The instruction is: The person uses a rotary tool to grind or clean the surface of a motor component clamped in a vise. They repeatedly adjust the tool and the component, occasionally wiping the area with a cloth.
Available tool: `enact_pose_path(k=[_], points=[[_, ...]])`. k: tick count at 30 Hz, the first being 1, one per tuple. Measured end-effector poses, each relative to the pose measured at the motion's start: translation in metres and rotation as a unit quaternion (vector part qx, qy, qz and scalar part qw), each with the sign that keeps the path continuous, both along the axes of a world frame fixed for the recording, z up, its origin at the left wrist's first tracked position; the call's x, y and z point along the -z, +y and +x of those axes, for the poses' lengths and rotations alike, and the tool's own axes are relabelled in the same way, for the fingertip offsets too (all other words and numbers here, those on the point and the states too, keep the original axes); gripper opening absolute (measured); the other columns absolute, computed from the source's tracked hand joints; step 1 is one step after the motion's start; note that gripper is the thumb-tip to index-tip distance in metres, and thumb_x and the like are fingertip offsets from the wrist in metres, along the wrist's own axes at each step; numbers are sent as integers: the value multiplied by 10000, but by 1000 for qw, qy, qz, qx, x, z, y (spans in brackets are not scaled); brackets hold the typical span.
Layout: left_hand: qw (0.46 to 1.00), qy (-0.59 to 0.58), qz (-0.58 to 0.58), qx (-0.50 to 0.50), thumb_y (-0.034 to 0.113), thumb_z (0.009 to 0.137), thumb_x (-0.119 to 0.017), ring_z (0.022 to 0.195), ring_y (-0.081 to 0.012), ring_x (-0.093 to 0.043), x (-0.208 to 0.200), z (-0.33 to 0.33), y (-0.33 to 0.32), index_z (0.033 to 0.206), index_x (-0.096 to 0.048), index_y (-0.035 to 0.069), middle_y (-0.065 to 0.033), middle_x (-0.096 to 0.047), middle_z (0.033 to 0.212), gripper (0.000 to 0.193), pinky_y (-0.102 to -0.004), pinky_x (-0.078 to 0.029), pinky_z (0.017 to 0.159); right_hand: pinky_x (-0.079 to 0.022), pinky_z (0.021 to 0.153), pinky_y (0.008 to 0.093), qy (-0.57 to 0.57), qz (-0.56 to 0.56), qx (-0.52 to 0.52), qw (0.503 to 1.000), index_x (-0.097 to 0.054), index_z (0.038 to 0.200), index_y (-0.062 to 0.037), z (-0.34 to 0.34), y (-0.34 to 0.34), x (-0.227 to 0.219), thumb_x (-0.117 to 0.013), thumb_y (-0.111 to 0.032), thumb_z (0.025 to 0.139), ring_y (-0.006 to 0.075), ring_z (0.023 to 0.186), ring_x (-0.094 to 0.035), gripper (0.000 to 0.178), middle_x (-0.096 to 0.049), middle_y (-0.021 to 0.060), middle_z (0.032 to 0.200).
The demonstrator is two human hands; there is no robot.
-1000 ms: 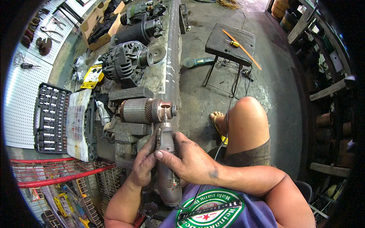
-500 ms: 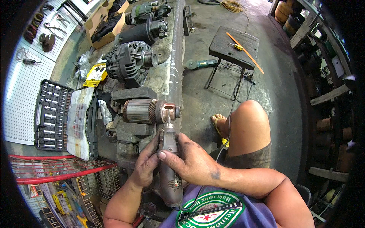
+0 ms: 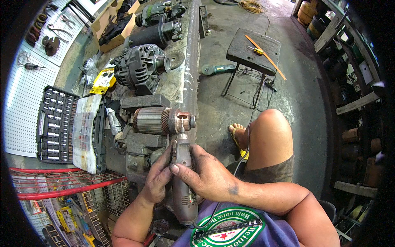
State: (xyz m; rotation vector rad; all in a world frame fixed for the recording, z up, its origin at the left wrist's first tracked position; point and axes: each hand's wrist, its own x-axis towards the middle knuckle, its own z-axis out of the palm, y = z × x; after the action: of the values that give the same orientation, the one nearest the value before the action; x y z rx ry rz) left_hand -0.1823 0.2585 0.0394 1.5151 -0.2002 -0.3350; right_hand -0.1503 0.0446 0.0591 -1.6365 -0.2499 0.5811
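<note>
A grey corded rotary tool (image 3: pixel 184 197) points away from me, gripped between both hands. My left hand (image 3: pixel 159 175) is wrapped round its left side, the fingertips partly hidden behind the body. From the other side my right hand (image 3: pixel 207 171) closes on it, thumb laid across the top. The tool's thin bit meets the copper commutator (image 3: pixel 183 119) at the right end of a motor armature (image 3: pixel 153 120). That armature lies sideways, held at the vise (image 3: pixel 142 142) on the bench edge; the jaws are partly hidden beneath it.
An alternator (image 3: pixel 140 68) and a starter motor (image 3: pixel 154 35) sit farther along the bench. A socket set (image 3: pixel 55 125) lies at left above a red wire rack (image 3: pixel 61 193). On the floor are an angle grinder (image 3: pixel 218 69) and a small stool (image 3: pixel 251 47) bearing an orange strip (image 3: pixel 267 59) and a screwdriver.
Almost nothing differs. The hands and rotary tool keep their place at the commutator, with at most a tiny shift of the tool's tip.
</note>
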Motion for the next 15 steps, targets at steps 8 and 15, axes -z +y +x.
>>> enact_pose_path(k=[8, 15], points=[[1000, 14, 7, 0, 511, 1070, -581, 1509, -288, -463, -2, 0, 0, 1668, -313, -79, -207, -488, 1627, 882, -408, -302, 1276, -604, 837, 500, 3, -1, -1, 1000, -530, 1199, 141, 0, 1, 0, -708, -466, 1041, 471, 977, -766, 652, -722, 357, 965], [1000, 4, 11, -7, 520, 1065, -581, 1509, -289, -463, -1, 0, 0, 1663, -318, -86, -207, -489, 1625, 891, -407, -300, 1278, -603, 815, 503, -3, -6, -5, 1000, -531, 1176, 145, 1, 1, 1, -706, -471, 1042, 473, 954, -767, 654, -721, 357, 943]])
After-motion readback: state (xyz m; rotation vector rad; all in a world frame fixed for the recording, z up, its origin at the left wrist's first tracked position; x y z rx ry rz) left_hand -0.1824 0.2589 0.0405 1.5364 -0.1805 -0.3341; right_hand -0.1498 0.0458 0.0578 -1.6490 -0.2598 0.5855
